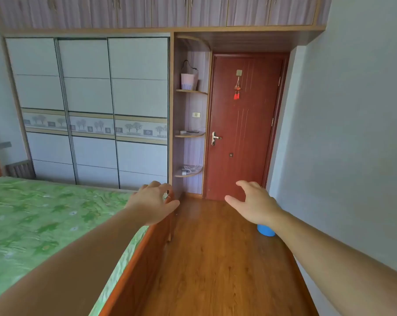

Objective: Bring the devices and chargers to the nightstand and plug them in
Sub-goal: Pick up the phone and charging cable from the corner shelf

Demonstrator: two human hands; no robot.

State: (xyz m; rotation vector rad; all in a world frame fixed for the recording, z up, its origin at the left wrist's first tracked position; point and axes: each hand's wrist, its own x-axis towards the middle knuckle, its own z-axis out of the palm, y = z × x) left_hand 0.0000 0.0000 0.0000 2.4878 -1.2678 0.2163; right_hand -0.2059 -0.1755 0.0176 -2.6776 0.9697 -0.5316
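Both hands' grip released, left hand (155,202), right hand (253,202); coiled charger (189,169) lies on shelf (188,174).

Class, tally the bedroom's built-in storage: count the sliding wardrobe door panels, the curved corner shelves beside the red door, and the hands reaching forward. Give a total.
Sliding wardrobe doors: 3
Curved corner shelves: 3
Hands, left hand and right hand: 2
Total: 8

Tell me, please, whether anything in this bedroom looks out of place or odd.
Nothing looks damaged or spilled. A white charger with its loose cable lies heaped on the lowest corner shelf, and a blue container sits on the floor by the wall. Both hands, left and right, are empty.
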